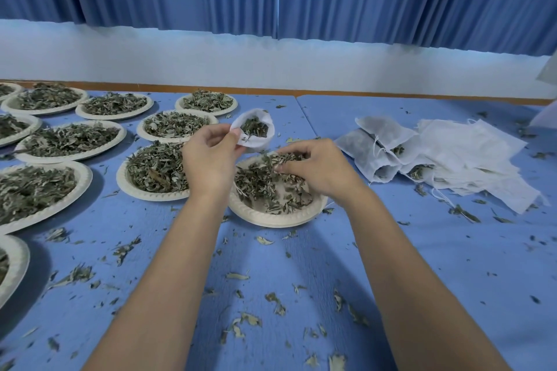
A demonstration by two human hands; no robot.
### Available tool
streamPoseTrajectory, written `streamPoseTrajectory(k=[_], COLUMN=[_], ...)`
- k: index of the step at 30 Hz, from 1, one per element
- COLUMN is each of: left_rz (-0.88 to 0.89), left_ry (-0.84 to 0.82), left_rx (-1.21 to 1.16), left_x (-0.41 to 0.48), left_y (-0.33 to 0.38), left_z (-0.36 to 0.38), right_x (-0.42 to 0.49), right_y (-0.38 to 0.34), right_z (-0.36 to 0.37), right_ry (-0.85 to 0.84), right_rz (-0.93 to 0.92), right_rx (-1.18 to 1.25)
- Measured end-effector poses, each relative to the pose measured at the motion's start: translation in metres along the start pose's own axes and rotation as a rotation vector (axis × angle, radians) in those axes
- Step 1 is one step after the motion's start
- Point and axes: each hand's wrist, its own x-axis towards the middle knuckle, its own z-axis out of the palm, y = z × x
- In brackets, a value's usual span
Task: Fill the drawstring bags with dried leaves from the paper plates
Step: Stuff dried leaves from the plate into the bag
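Gathering a pinch of leaves for the open bag

My left hand [208, 156] pinches the rim of a white drawstring bag [259, 145], holding its mouth open just above the far edge of the nearest paper plate [271, 217]; some leaves already sit inside. My right hand [313, 166] has its fingers curled into the dried leaves [262, 185] on that plate, closing on a clump. To do this well, I'd take a modest pinch, lift it the short way to the bag, and let go only once my fingertips are inside the mouth, since the table [301, 280] is already littered with spilled bits. I'd keep the bag over the plate so strays fall back. The filled bags [376, 153] lie to the right beside a stack of empty bags [470, 159].
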Motion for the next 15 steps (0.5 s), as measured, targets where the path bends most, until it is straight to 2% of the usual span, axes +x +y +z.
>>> streamPoseTrajectory(k=[3,5,7,10,15], left_rz=[-0.011,-0.006,-0.008,-0.034,-0.018], left_ry=[-0.007,-0.008,-0.009,-0.034,-0.129], left_rx=[0.029,0.098,0.149,0.141,0.194], left_x=[0.001,0.002,0.002,0.000,-0.006], left_y=[-0.006,-0.010,-0.012,-0.013,-0.012], left_z=[0.000,0.000,0.001,0.004,0.009], right_x=[-0.005,-0.005,-0.004,-0.001,0.000], right_y=[-0.005,-0.007,-0.008,-0.011,-0.008], right_z=[-0.006,-0.008,-0.007,-0.001,0.012], right_ry=[-0.166,-0.201,-0.152,0.019,0.160], right_rz=[-0.015,-0.058,-0.063,-0.020,-0.059], right_rx=[0.180,0.261,0.293,0.285,-0.004])
